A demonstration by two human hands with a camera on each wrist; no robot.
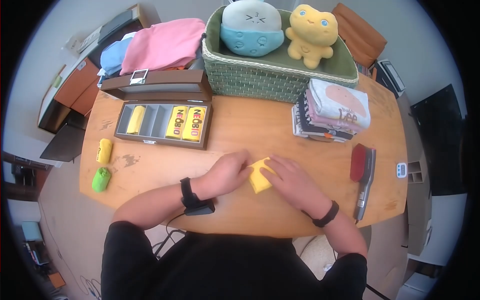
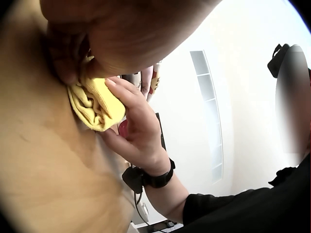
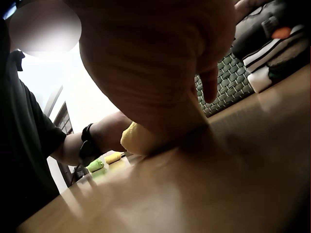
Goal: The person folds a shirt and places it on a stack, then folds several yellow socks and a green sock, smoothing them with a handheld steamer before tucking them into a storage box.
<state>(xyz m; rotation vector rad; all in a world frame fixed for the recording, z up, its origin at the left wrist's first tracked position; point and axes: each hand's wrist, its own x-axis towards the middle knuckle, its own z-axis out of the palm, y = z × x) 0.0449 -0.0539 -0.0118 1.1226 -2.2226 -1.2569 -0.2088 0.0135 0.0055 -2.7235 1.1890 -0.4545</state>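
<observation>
A folded yellow sock lies on the table in front of the person, between both hands. My right hand holds it from the right, fingers over the top; in the left wrist view its thumb is on the near side of the bundle. At the left end, my left hand has its fingers curled in and pinches the sock's edge. Layered folds show at the end of the sock in the left wrist view. The right wrist view has the right hand covering most of it.
A brown compartment box with its lid up holds several yellow rolled socks. Left of it lie a yellow roll and a green roll. Behind stands a green woven basket with plush toys. Folded clothes and a red-faced brush are at right.
</observation>
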